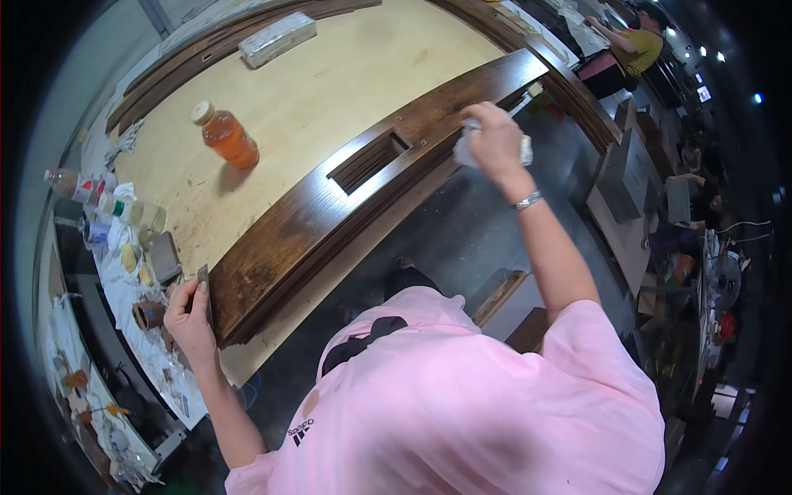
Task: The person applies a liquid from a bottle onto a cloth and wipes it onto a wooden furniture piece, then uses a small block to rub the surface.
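One whitish wad (pixel 464 151) in right grip (pixel 493 142), beside brown board (pixel 297 219)

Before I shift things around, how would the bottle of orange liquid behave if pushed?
The bottle stands tall and narrow, so it might tip if pushed high; being round, it could then roll. The orange liquid inside probably adds some weight.

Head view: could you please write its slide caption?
Right hand grips a crumpled white wad beside a brown wooden board; left hand at its left end.
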Tool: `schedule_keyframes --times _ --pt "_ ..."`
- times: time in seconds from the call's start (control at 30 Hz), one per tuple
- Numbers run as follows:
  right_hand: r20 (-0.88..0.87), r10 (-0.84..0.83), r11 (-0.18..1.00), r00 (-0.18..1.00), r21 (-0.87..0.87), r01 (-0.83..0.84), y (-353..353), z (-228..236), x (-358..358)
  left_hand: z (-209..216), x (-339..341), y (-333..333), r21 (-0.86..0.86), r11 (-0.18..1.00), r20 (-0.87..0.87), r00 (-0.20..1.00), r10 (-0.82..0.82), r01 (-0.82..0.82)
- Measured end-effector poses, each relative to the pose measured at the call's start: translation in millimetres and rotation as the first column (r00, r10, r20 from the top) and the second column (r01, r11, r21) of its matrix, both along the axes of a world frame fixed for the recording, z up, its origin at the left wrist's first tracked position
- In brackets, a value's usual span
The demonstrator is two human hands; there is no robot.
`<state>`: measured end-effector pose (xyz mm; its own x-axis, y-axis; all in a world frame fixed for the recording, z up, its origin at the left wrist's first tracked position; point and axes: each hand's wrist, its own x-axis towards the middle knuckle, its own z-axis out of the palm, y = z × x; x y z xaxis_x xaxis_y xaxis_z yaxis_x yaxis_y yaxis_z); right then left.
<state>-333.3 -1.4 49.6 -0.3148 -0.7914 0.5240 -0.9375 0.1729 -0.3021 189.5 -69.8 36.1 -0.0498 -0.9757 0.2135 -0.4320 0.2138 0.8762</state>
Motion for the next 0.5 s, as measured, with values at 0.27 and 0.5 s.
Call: schedule_keyframes --times 0.27,0.5 --pt "-0.020 -0.244 0.907 0.970 0.349 0.236 -9.6 20.0 -101.4 50.0 -271.1 -7.8 -0.112 0.711 0.204 0.716 -0.668 0.694" --pt "0.099 0.032 0.990 0.995 0.133 -0.045 -24.5 -13.7 -163.8 10.4 -420.0 -43.7 -0.359 0.696 0.630 0.712 -0.311 0.622"
